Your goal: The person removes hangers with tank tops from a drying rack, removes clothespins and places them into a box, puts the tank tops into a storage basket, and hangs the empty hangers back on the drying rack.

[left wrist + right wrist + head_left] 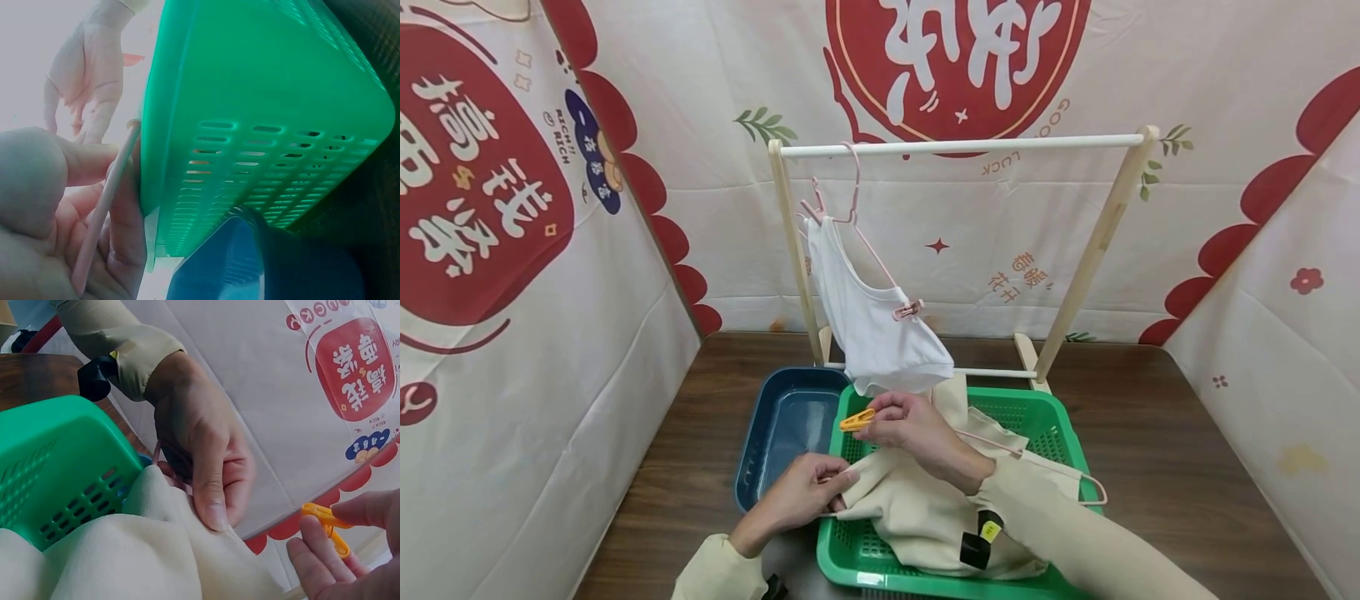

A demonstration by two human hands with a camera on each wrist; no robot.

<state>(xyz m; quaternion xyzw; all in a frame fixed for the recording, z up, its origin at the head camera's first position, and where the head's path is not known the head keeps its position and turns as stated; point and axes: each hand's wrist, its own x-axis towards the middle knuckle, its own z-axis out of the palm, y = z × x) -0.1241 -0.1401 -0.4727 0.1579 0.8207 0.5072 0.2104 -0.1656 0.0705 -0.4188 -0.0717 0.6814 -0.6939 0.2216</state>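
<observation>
My left hand [801, 493] pinches the left edge of a cream cloth garment [917, 500] together with the end of a pink hanger [103, 215]. The hanger's other end [1101, 493] sticks out past the right side of the green basket [1071, 442], over which the garment lies bunched. Between thumb and fingers of my right hand [917, 429] is an orange-yellow clothespin [857, 420], held a little above the left hand. In the right wrist view the clothespin [328, 519] is apart from the cloth, and whether its jaws are spread is hard to tell.
A blue tray [790, 408] stands left of the basket. Behind them, a white top [880, 333] hangs from a pink hanger on a rack with a white rail [970, 147], with a pink clip [907, 310] on it. Printed cloth walls surround the table [1157, 467].
</observation>
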